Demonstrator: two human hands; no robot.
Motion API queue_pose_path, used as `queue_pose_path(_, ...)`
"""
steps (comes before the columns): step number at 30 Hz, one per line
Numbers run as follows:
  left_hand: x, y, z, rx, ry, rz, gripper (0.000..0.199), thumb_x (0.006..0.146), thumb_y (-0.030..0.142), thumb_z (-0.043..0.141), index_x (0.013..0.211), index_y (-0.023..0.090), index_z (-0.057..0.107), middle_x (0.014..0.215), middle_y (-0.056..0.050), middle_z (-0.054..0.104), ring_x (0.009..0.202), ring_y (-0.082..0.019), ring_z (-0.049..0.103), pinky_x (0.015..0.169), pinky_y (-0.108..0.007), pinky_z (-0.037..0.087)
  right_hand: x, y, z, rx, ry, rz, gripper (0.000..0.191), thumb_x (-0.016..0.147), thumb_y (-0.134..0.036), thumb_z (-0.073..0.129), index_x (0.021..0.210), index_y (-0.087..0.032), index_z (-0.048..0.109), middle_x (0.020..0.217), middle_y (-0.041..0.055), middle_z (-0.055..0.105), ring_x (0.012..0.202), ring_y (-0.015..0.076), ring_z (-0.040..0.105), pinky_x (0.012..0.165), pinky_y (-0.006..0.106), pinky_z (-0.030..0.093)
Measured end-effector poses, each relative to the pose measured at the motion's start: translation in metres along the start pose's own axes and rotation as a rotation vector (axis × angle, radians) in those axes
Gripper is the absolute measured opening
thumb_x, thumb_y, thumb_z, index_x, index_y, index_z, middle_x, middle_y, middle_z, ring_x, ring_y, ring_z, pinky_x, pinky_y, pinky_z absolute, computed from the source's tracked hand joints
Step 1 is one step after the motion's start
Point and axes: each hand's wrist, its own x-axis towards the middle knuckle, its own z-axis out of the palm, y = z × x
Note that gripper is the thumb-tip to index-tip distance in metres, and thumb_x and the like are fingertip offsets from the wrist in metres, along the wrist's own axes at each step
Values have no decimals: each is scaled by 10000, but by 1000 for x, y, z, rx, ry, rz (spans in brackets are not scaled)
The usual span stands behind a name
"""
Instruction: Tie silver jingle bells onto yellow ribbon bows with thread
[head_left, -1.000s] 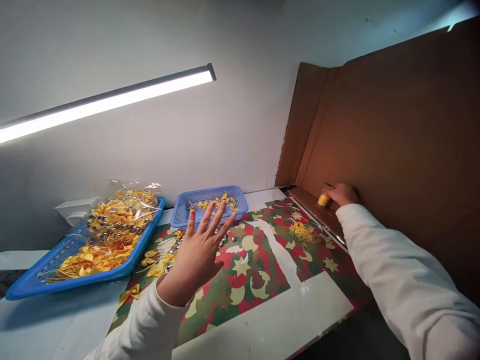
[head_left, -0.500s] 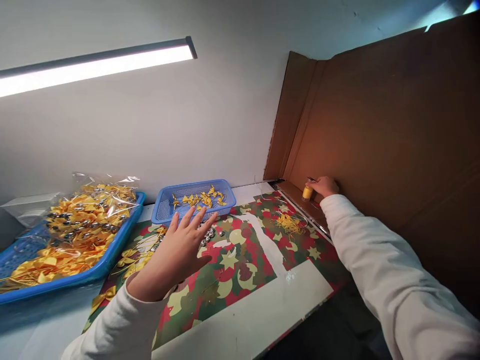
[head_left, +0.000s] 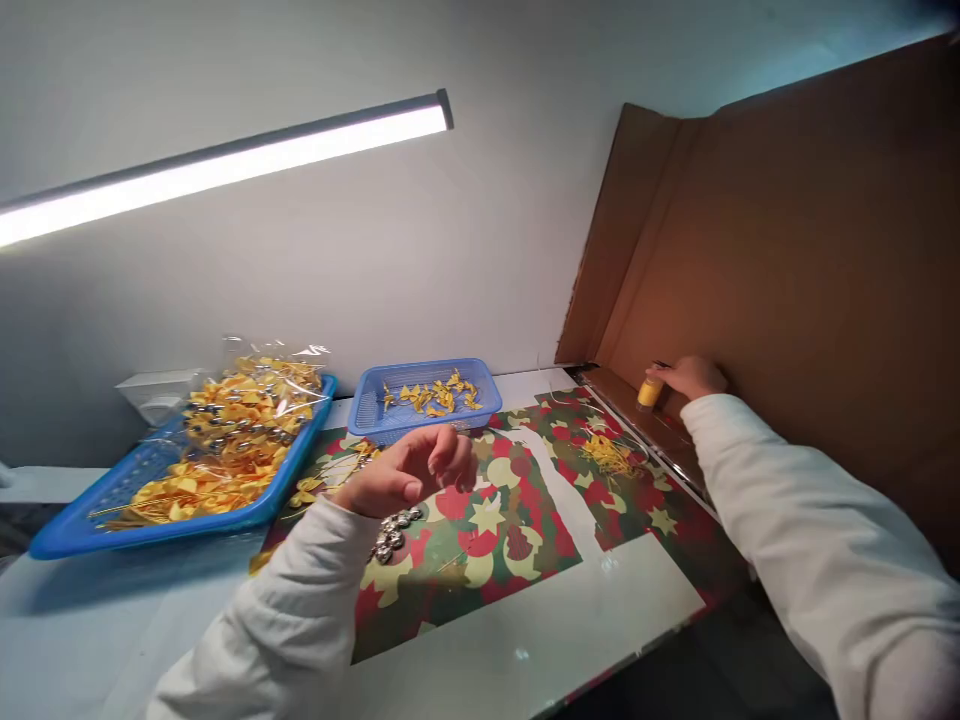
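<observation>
Wall (head_left: 495,240): Pale and plain, it backs the scene, a lit tube lamp (head_left: 262,155) slanting across its left side.
Cardboard panel (head_left: 795,250): Brown and creased, it stands along the right.
Table (head_left: 540,630): White-topped, it is partly covered by a patterned sheet (head_left: 540,560) of stars and moons in red, green and cream.
Big tray (head_left: 187,537): Blue and perforated, it sits at left, heaped with yellow bows (head_left: 180,495), some inside a clear plastic bag (head_left: 311,380).
Small basket (head_left: 363,415): Also blue, it stands near the wall with a loose scatter of bows inside.
Left hand (head_left: 424,468): Its grip is released above the sheet, fingers loosely bent.
Right hand (head_left: 696,378): It reaches to the panel's foot, fingertips at a small yellow cylinder; whether the grip is grasping it cannot be told.
Yellow tangle (head_left: 609,455): Thin strands lie on the sheet, between the two hands.
Yellow cylinder (head_left: 648,393): Nearly upright, it is beside the panel, at the table's right edge.
Silver beads (head_left: 390,540): A shiny cluster lies on the sheet near the left wrist.
</observation>
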Motion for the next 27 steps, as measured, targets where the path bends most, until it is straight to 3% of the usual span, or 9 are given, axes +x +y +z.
queue_pose_path(3, 2, -12, 7, -267, 65, 88, 601, 538, 438, 768, 542, 192, 220, 523, 67, 243, 502, -106, 328, 562, -271, 406, -2, -3, -5, -41, -28, 38, 536, 719, -545, 713, 917, -50, 762, 958, 293, 686, 882, 367, 653, 629, 368, 424)
queue_pose_path(6, 3, -16, 12, -447, 106, 84, 577, 512, 350, 726, 561, 190, 174, 550, 64, 182, 510, -105, 268, 555, -265, 389, -6, -4, -11, -52, -38, 33, 545, 740, -566, 693, 957, -71, 759, 988, 279, 682, 887, 357, 648, 619, 369, 397)
queue_pose_path(10, 4, -13, 15, -506, 167, 64, 568, 470, 347, 694, 574, 192, 158, 570, 60, 161, 533, -111, 226, 545, -265, 362, -11, -6, -17, -61, -33, 51, 563, 729, -589, 696, 954, -76, 753, 974, 274, 679, 889, 354, 643, 608, 367, 378)
queue_pose_path(13, 4, -13, 15, -472, 214, 58, 572, 483, 390, 681, 579, 196, 152, 576, 60, 146, 536, -113, 208, 542, -274, 359, -14, -13, -22, -15, 54, 58, 560, 741, -568, 695, 1014, -80, 725, 1019, 274, 671, 910, 342, 640, 609, 357, 371)
queue_pose_path(17, 5, -17, 17, -422, 272, 40, 588, 517, 456, 661, 583, 201, 135, 579, 63, 123, 524, -112, 186, 526, -278, 357, -27, -37, -21, 60, 120, -32, 512, 800, -522, 654, 1128, -129, 633, 1050, 193, 685, 913, 283, 638, 628, 315, 390)
queue_pose_path(19, 6, -18, 18, -428, 271, 43, 588, 526, 449, 665, 576, 200, 136, 569, 64, 128, 514, -107, 179, 509, -269, 336, -47, -52, -9, 132, 18, -254, 395, 854, -443, 610, 1083, -121, 613, 1030, 174, 688, 893, 258, 636, 652, 292, 400)
queue_pose_path(21, 6, -13, 19, -420, 301, 54, 580, 547, 429, 671, 577, 198, 140, 557, 65, 133, 503, -102, 168, 491, -256, 299, -78, -65, 11, 149, -83, -368, 287, 899, -436, 542, 932, -164, 628, 905, 108, 708, 812, 215, 637, 639, 267, 394)
queue_pose_path(24, 4, 5, 19, -275, 461, 96, 581, 594, 458, 658, 604, 205, 135, 546, 72, 118, 486, -100, 146, 487, -255, 264, -133, -76, 46, 154, -246, -515, 277, 911, -432, 522, 794, -194, 598, 705, 35, 678, 623, 169, 598, 557, 251, 354)
queue_pose_path(27, -3, 30, 18, 0, 626, 163, 619, 611, 563, 633, 609, 218, 120, 509, 83, 83, 449, -100, 123, 485, -279, 264, -174, -78, 71, 144, -311, -605, 193, 903, -361, 551, 811, -193, 573, 706, 27, 654, 615, 167, 583, 545, 250, 329)
